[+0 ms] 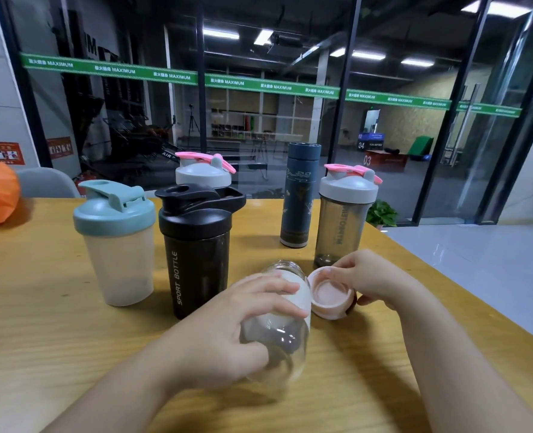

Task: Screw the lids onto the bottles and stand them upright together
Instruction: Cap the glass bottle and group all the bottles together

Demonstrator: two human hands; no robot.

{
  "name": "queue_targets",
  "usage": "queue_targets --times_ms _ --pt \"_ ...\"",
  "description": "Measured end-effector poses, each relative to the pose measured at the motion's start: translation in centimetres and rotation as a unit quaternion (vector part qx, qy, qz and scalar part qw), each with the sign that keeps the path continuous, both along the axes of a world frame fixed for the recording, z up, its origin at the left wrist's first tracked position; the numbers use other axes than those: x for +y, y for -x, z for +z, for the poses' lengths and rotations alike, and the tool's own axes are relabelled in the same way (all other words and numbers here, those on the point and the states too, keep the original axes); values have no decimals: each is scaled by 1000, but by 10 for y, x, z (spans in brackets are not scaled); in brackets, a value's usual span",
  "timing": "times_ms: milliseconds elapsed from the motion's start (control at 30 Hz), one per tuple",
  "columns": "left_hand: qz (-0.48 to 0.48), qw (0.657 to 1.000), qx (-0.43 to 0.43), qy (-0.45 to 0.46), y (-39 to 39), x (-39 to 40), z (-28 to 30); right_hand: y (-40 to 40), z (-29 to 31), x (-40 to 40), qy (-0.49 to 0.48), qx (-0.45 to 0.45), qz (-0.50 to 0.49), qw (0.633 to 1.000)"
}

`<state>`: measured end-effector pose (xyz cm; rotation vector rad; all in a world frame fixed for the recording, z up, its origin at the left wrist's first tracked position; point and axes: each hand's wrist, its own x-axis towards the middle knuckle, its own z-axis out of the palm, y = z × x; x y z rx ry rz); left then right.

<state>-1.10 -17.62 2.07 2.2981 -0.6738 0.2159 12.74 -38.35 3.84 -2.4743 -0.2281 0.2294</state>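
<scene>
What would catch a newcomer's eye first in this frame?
The two hands at the near edge of the table: the left hand grips a clear glass bottle tilted on its side, while the right hand holds a pink lid beside its open mouth. Behind them stand capped bottles, the black sport bottle most prominent at centre.

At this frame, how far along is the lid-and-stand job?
Done: five bottles stand capped and upright on the table: teal-lidded shaker, black sport bottle, rear pink-lidded shaker, blue flask, grey shaker. In hand: the left hand holds the tilted, uncapped glass bottle; the right hand holds its pink lid beside the mouth. Left: screw it on, stand it with the others.
</scene>
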Motion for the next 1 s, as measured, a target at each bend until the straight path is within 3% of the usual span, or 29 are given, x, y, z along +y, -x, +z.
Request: queue_targets --times_ms 300,400,700,833,1000 --pt "5 984 96 149 -5 10 2 0 -2 2 -61 -14 -38 997" --pt "66 988 68 125 -6 6 -1 0 -4 5 -91 -23 -40 995" --pt "90 991 80 57 -7 16 -3 -3 -8 10 -134 -22 -29 990" --pt "56 991 90 83 -8 18 -3 1 -7 12 -139 -20 -15 990" --pt "80 987 92 102 -8 20 -6 6 -8 17 -133 -9 -16 991"
